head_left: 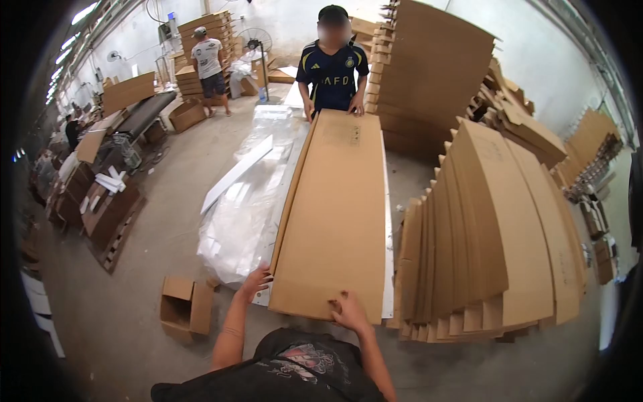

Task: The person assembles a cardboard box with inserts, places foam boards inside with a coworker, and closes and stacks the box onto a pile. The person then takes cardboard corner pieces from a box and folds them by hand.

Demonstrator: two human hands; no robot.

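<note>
Premises: a packing workshop. Evidence: stacked cardboard (529, 231), a long cardboard piece (335, 214) on a worktable (388, 268), plastic wrap (234, 238), a standing fan (255, 40), bare grey floor (174, 221).

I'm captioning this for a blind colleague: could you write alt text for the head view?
A person's left hand and right hand are at the near end of a long cardboard piece, with a co-worker standing at its far end. Clear plastic lies to the left, and stacked cardboard stands to the right.
</note>
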